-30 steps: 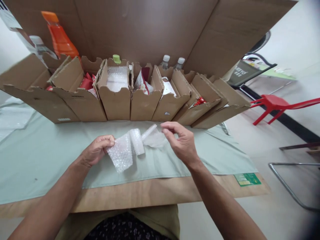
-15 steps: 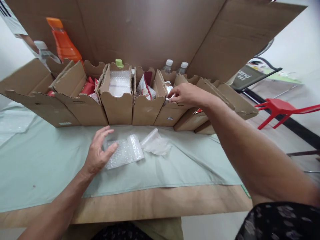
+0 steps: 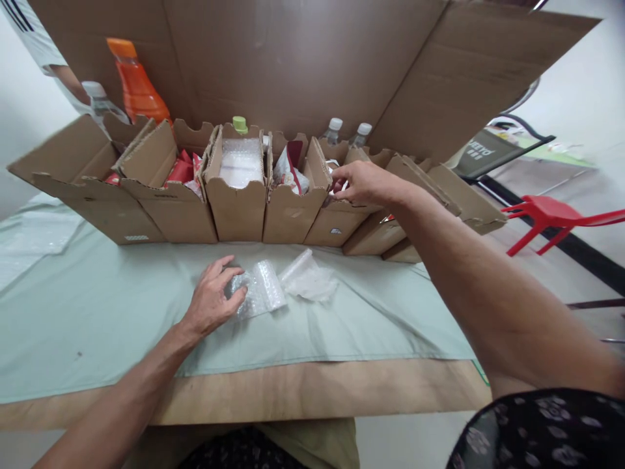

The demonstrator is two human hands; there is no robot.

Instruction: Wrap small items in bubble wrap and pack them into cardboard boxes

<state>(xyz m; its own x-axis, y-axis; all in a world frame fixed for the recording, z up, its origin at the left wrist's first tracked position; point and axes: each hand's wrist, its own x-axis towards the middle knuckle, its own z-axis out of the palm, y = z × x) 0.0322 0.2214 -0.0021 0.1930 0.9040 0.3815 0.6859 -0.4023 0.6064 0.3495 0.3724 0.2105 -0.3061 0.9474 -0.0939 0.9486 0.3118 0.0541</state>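
My left hand (image 3: pixel 212 296) is over the left part of a clear bubble wrap pouch (image 3: pixel 263 290), its fingers curved and thumb apart. Just right of the pouch lies a crumpled clear plastic bag (image 3: pixel 312 277) on the cloth. My right hand (image 3: pixel 359 182) reaches into the top of a cardboard box (image 3: pixel 325 225), with its fingers bent together at the opening. Something white and dark red shows at those fingertips, mostly hidden, so its kind is unclear. A neighbouring box (image 3: pixel 288 218) holds a white and dark red packet (image 3: pixel 293 172).
Open cardboard boxes stand in a row before a tall cardboard panel (image 3: pixel 293 65). One holds bubble wrap (image 3: pixel 241 159), another red packets (image 3: pixel 183 169). Behind stand an orange bottle (image 3: pixel 141 91) and clear bottles. A person's arm (image 3: pixel 71 85) shows far left; a red stool (image 3: pixel 547 212) stands right.
My left hand has moved right, farther over the bubble wrap pouch. My right hand stays at the same box, and more dark red now shows at its fingertips.
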